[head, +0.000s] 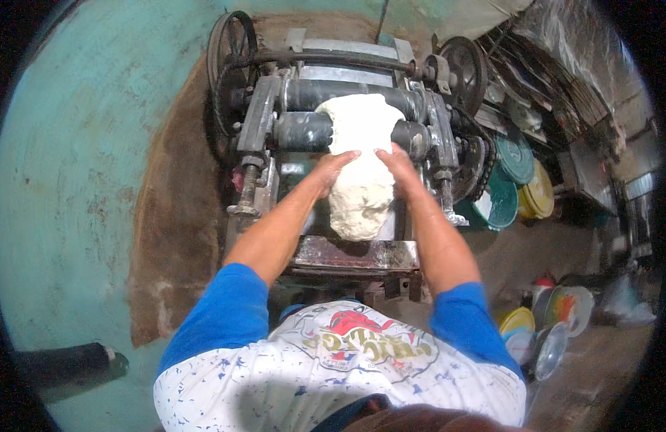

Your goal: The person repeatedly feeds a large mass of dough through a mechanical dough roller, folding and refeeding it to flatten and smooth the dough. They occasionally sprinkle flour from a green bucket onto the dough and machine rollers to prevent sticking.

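A thick slab of pale dough [361,178] drapes over the front roller [303,131] of a dough-rolling machine. Its far end reaches onto the rear roller [306,95], and its lumpy near end hangs towards me. My left hand [333,170] grips the dough's left edge, thumb on top. On the opposite edge, my right hand [400,167] holds it the same way, just in front of the front roller. The fingers of both hands are mostly hidden beneath or behind the dough.
Spoked wheels [234,65] and a belt pulley [465,75] flank the machine. A chain [483,173] runs at its right side. Green [497,202] and yellow buckets [537,189] stand on the right, with more containers [551,351] lower down. A dark cylinder [63,367] lies lower left.
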Motion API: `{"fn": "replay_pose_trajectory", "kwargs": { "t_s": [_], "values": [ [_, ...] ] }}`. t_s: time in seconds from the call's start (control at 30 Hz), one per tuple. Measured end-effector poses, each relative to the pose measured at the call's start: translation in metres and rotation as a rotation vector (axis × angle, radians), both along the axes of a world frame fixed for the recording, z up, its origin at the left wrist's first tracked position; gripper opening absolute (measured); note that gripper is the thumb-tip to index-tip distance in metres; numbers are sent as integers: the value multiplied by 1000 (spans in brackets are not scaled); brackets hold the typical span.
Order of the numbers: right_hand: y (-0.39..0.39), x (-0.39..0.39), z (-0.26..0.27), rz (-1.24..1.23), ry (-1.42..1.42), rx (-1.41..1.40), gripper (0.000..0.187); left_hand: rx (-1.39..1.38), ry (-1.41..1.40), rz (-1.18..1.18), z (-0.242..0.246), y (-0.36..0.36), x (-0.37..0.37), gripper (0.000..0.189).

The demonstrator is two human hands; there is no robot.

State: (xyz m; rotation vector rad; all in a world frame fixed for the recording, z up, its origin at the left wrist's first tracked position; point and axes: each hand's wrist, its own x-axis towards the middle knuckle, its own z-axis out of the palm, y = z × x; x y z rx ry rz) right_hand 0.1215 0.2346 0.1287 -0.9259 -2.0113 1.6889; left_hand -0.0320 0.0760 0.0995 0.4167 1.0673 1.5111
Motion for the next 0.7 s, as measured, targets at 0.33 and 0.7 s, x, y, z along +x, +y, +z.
{"fn": "replay_pose_trajectory", "kwargs": {
  "t_s": [0.33,0.7],
  "values": [
    [-44,-80,71,128,-529,1257,88,-159,-74,647,12,-55,29,75],
    [41,-217,73,183,-716,933,97,52,-957,602,-115,32,-18,57]
  ]
}}
